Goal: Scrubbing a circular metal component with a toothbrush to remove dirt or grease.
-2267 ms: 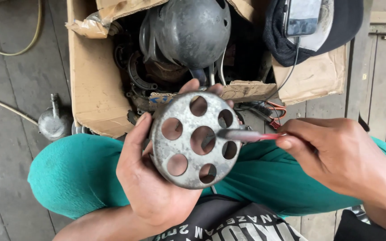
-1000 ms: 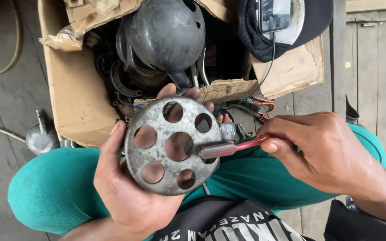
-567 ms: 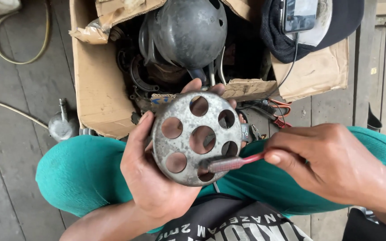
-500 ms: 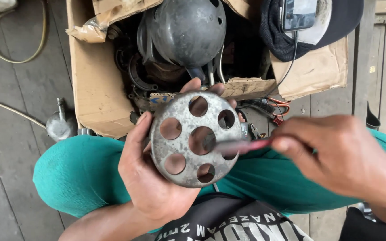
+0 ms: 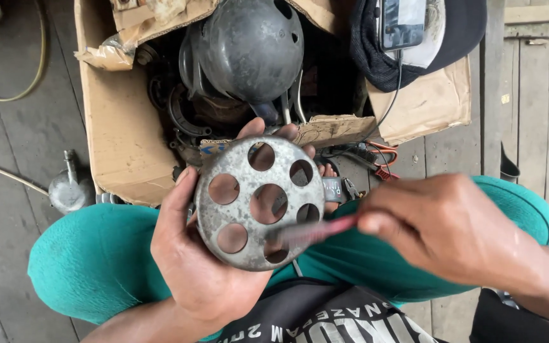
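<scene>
The torn cardboard box point(image 5: 122, 146) at the far side holds a dark metal dome point(image 5: 252, 47) and tangled wires and parts. My left hand point(image 5: 201, 267) keeps a full grip around the round perforated metal disc point(image 5: 258, 203) over my lap. My right hand point(image 5: 452, 232) pinches a red-handled brush point(image 5: 309, 234), its blurred head against the disc's near right edge.

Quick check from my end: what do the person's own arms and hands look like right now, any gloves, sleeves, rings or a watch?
Both are bare. The left hand has no glove and no ring that shows, and its forearm is uncovered to the frame's lower edge. The right hand is gloveless too, somewhat blurred, with a bare wrist and forearm; no watch or band shows. No sleeve reaches either forearm in the head view. Fingernails are short.
</scene>
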